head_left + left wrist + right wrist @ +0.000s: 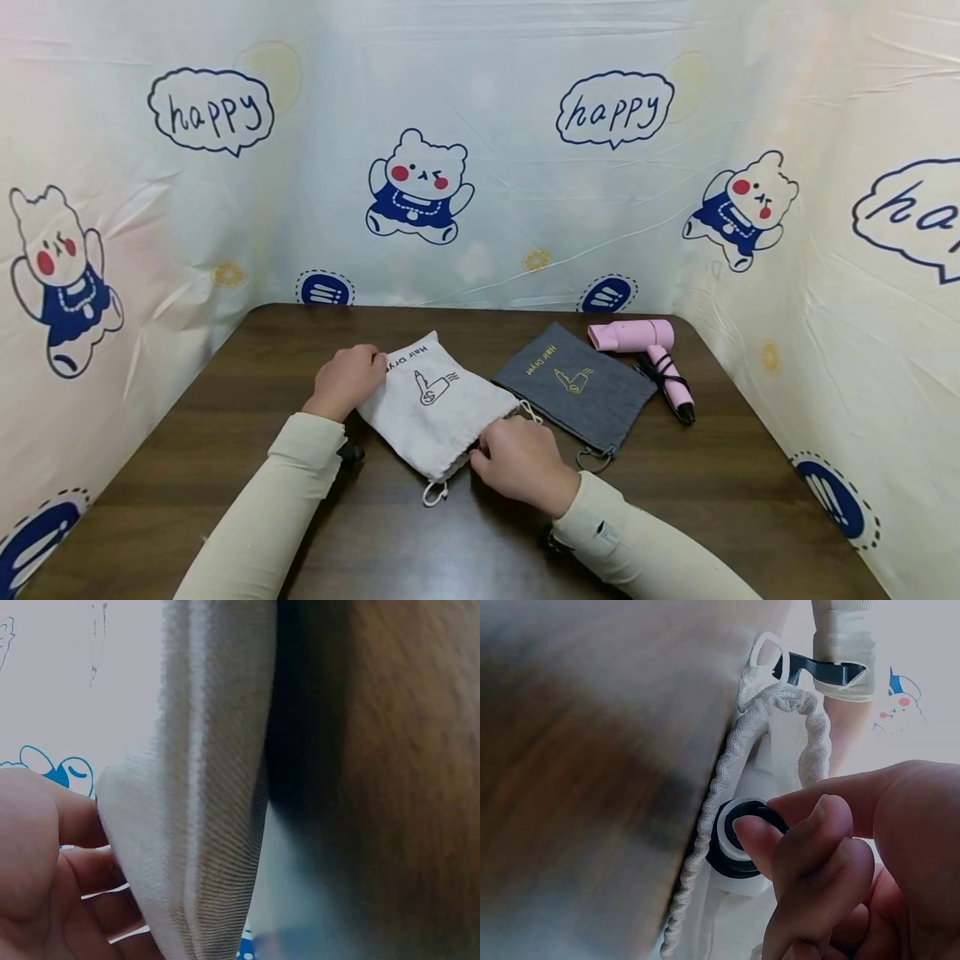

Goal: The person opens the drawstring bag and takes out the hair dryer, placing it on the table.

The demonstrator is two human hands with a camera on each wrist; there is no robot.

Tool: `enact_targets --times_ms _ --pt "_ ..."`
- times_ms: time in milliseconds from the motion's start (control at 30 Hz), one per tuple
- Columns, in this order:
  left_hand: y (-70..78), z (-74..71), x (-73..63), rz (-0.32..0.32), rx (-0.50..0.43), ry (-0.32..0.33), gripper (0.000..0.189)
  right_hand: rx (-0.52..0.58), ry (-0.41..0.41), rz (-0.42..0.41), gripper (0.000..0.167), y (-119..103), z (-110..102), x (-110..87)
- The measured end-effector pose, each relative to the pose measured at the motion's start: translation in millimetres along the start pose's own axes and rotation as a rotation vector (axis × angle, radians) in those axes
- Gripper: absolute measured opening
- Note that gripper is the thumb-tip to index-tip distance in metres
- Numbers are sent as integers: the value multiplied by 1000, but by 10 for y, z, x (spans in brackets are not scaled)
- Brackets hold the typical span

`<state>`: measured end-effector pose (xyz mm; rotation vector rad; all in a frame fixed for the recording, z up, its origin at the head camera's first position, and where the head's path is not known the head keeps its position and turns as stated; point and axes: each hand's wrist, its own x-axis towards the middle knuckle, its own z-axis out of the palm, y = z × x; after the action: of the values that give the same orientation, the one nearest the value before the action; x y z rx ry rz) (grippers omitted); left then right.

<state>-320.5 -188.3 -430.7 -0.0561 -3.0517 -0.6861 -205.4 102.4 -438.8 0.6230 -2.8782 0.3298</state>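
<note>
A light grey drawstring bag (438, 408) printed "Hair Dryer" lies on the table, its gathered mouth towards my right hand (525, 462). That hand is at the opening. In the right wrist view, its thumb and fingers pinch the black-and-white end of an object (739, 836) inside the bag, with something black wound about it; most of this object is hidden by the cloth. My left hand (348, 381) grips the bag's closed end at the corner. The left wrist view shows its fingers (94, 870) bent against the cloth, their tips out of sight.
A dark grey drawstring bag (577, 387), also printed "Hair Dryer", lies flat to the right. Beyond it sits a pink hair dryer (633, 336) with its black cord wound round the handle. Printed curtains (510, 250) stand behind the brown table (420, 542).
</note>
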Motion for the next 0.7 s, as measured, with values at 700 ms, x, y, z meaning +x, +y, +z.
enact_targets --times_ms 700 --pt "-41 4 34 -23 -5 -16 39 18 -17 17 49 86 -14 -17"
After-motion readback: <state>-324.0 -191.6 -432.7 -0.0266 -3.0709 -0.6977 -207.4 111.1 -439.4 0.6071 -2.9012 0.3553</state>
